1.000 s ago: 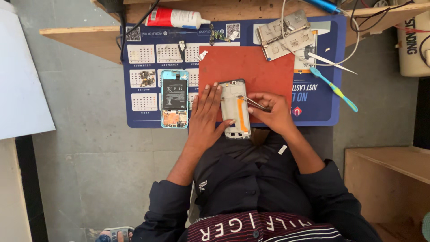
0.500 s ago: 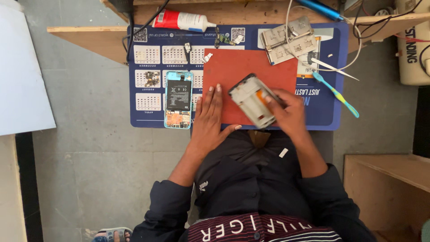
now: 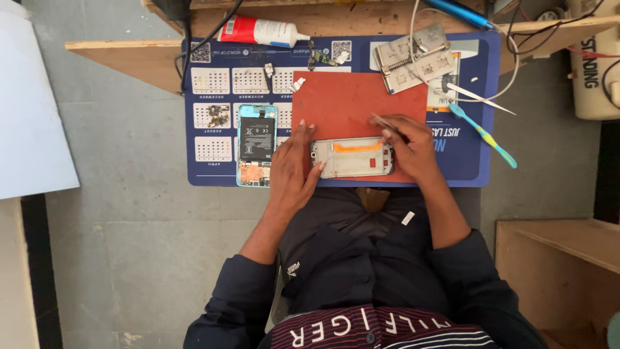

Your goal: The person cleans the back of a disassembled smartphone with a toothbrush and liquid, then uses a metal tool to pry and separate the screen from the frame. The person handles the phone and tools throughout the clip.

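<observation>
Well, going L to R: opened phone, back off, battery and boards showing, lay on the blue work mat just beside my left hand. That hand was spread flat, fingers apart, fingertips pressing the L end of the phone frame to pin it. Frame lay lengthwise across the near edge of the red pad, orange strip along its top side. My right hand sat at the frame's R end, pinching thin tweezers, tips pointing up-left over the pad, off the frame. Further R: metal clamp jig, blue-green toothbrush, both untouched on the desk.

Judged step: working on the bare frame w/ tweezers, prob. around the orange strip. Next move, as I reckoned, needed tips brought down onto the frame edge, L hand pressing firm so nothing slid.
</observation>
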Tool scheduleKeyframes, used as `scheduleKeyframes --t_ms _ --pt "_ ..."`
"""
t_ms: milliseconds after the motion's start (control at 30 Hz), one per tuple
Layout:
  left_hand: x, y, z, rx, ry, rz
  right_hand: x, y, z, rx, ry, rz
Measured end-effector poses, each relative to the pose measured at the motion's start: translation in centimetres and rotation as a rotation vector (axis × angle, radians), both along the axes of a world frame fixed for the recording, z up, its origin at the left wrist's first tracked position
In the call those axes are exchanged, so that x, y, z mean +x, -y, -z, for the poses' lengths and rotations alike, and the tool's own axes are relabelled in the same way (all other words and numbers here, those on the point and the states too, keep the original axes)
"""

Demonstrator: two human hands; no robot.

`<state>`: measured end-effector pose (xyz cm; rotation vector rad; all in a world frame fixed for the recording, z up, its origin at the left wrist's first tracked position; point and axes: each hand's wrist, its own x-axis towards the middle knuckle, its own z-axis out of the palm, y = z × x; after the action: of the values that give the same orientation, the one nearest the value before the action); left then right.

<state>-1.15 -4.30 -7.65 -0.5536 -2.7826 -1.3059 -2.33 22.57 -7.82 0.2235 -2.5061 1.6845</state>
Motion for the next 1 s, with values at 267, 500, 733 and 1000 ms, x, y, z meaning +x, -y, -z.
scheduleKeyframes --t_ms 267,500,733,1000 --pt "0.0 -0.8 -0.7 -0.23 -0.057 0.122 0.4 -1.4 1.8 -0.418 0.126 0.168" --pt "-0.1 -1.0 -1.8 -0.293 -0.011 0.126 0.5 -1.3 1.3 -0.367 0.147 0.109" --pt "-1.4 -0.9 -2.1 -0.246 0.011 0.164 0.5 -1.7 2.0 -0.372 0.188 0.141" --pt "-1.1 -1.1 -1.4 -0.202 -0.094 0.253 1.1 -2.6 0.4 0.073 0.06 0.057"
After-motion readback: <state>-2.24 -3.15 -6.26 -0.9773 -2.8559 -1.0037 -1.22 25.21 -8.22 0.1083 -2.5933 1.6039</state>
